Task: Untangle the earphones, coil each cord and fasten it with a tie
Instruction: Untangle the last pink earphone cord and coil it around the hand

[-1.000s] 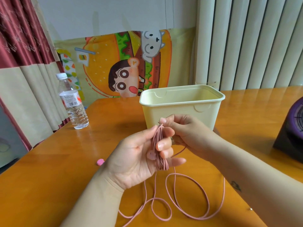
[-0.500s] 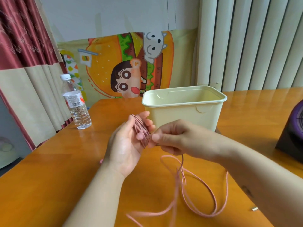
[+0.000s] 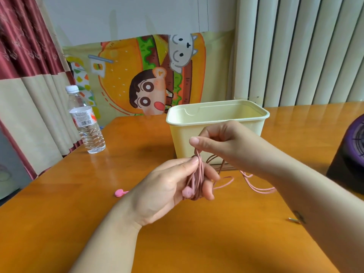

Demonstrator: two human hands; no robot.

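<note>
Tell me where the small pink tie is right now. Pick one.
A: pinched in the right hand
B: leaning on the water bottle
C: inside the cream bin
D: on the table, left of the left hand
D: the small pink tie lies loose on the table, just left of the left hand, with no fingers on it.

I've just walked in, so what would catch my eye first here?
Centre stage, the left hand grips a bundle of pink earphone cord while the right hand pinches it from above. Behind them stands a cream tub, with a bright cartoon burger poster against the wall and a water bottle at the left.
</note>
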